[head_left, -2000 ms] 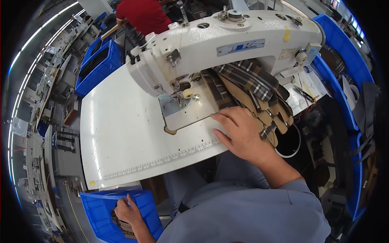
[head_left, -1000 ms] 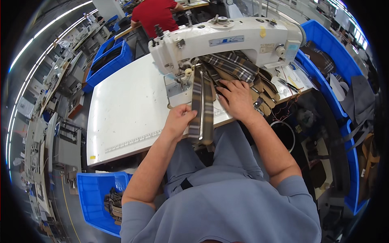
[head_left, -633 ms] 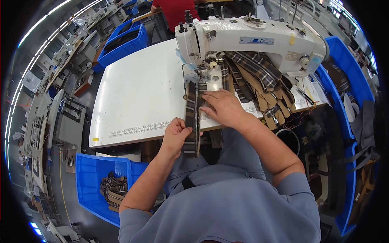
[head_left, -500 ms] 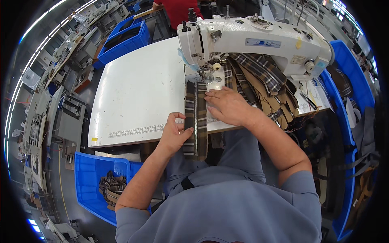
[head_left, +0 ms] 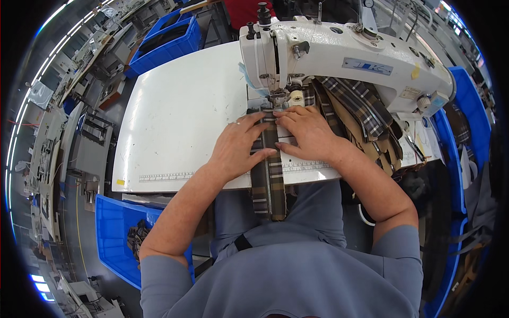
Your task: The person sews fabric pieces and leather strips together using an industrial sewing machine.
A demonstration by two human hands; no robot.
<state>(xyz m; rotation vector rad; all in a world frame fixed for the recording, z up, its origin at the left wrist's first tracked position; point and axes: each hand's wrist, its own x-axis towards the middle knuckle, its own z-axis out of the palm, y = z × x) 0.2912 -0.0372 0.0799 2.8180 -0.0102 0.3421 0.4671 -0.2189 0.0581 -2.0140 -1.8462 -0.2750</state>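
The white table [head_left: 180, 116] carries a white sewing machine [head_left: 339, 55]; at lower left, a blue bin [head_left: 111, 228] holds plaid pieces [head_left: 137, 236]. A heap of plaid and tan pieces [head_left: 355, 111] crowds the space under the machine's arm, close beside the work. The plaid strip [head_left: 275, 185] runs from the machine over the table's near edge, nearly all on the near side, so its sewing looks barely begun; stitches cannot be made out. The left hand [head_left: 238, 143] lies across it and the right hand [head_left: 310, 135] at its right edge, fingers extended, neither clenched. Fingertips cover part of its far end, near the presser foot [head_left: 278, 99].
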